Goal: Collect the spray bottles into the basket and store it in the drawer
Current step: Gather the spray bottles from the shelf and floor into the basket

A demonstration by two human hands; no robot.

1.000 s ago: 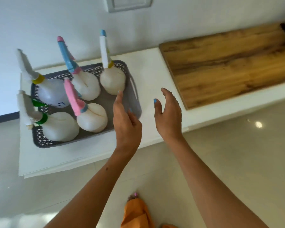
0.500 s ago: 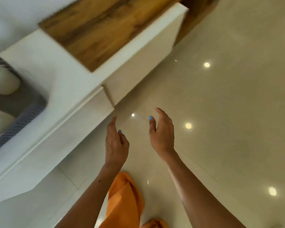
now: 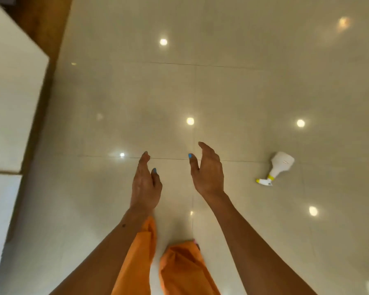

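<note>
A white spray bottle (image 3: 278, 167) with a yellow collar and nozzle lies on its side on the glossy floor, to the right of my hands. My left hand (image 3: 144, 183) and my right hand (image 3: 208, 170) are held out in front of me over the floor, fingers apart, holding nothing. The bottle is roughly a hand's length beyond my right hand. The basket with the other spray bottles is out of view.
A white cabinet (image 3: 11, 86) with a wooden side panel runs along the left edge. The beige tiled floor (image 3: 222, 92) reflects ceiling lights. My orange trouser legs (image 3: 175, 267) show below my arms.
The view has swung right, away from the counter and the basket of bottles, down to the floor. Both hands left the basket, still holding nothing. The fallen bottle has come into view.
</note>
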